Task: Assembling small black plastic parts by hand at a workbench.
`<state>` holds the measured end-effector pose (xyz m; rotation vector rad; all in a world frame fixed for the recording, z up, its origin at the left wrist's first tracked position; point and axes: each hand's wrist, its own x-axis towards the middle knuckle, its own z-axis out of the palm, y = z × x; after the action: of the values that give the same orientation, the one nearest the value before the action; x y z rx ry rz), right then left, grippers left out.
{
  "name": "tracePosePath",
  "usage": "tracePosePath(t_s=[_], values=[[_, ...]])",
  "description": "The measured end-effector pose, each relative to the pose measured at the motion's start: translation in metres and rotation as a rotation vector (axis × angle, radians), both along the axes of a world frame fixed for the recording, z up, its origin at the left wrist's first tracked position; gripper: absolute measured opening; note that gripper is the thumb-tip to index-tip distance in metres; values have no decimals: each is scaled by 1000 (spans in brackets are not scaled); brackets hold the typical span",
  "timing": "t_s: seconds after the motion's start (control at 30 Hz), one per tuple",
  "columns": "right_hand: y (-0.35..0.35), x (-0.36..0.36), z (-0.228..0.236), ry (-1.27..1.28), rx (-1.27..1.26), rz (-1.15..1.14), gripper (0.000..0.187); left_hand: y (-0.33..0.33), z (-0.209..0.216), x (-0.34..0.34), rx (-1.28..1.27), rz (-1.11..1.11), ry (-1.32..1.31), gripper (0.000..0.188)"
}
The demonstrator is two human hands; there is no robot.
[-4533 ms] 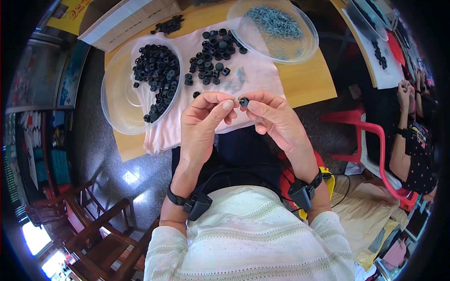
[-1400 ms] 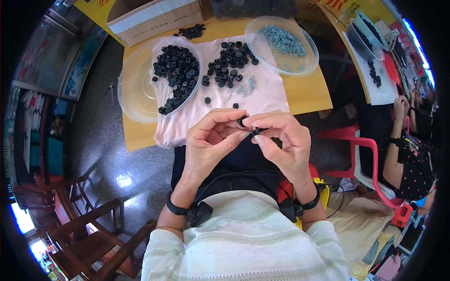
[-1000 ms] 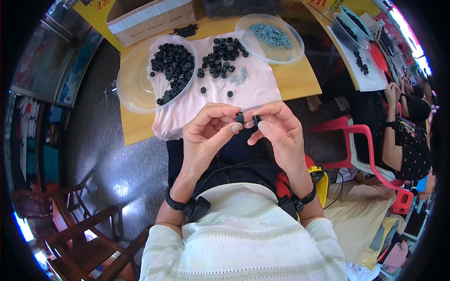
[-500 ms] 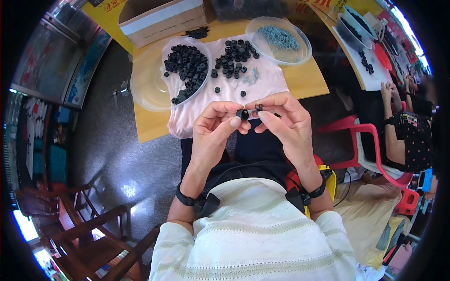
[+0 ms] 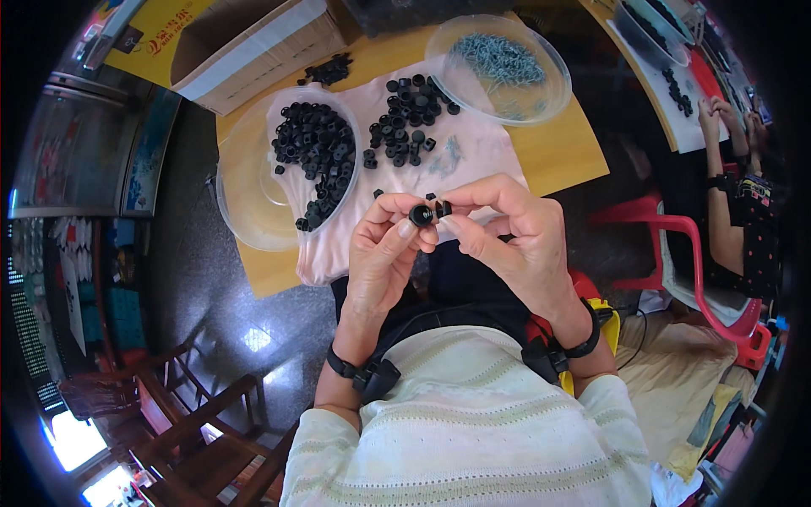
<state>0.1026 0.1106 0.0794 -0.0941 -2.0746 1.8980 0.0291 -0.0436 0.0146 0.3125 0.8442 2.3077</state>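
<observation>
Over the near edge of the table, my left hand [image 5: 378, 264] pinches a round black plastic cap [image 5: 421, 215] with its hollow end up. My right hand [image 5: 525, 245] grips a smaller black plastic piece [image 5: 443, 208] between thumb and fingertips. The two pieces are side by side, almost touching; no spring shows between them now. Beyond my hands, a pink cloth [image 5: 384, 182] carries a loose heap of black caps [image 5: 414, 110]. At its left, a clear shallow tub [image 5: 245, 203] holds many more black parts [image 5: 314, 152].
Another clear tub [image 5: 553, 84] at the far right of the table holds small blue-grey metal springs [image 5: 498, 59]. A cardboard box [image 5: 253, 59] stands at the back left. To the right are a red plastic chair [image 5: 655, 245] and another person's arms [image 5: 722, 186]. Wooden chairs [image 5: 194, 422] stand lower left.
The black piece in my right hand has come closer to the cap in my left. The spring seen between them is hidden now. The whole view has tilted slightly.
</observation>
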Motion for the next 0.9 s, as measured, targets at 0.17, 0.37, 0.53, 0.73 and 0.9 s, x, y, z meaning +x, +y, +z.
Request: tracePosePath(t_s=[0.17,0.37,0.53,0.73,0.9], values=[[7,-11,-8,-11,28,-13,15,5,-5,-7,-66,-2,-18,22],[12,-20,-15,-7,41,-18,15,7,-9,-15,-88,3,-11,22],[13,-25,-22,7,38,-34,16,9,-9,-18,-111,7,16,23],[15,-24,-28,65,182,-66,18,12,-8,-17,-164,51,67,23],[17,-18,-34,55,151,-71,17,16,-3,-15,-212,82,123,22]])
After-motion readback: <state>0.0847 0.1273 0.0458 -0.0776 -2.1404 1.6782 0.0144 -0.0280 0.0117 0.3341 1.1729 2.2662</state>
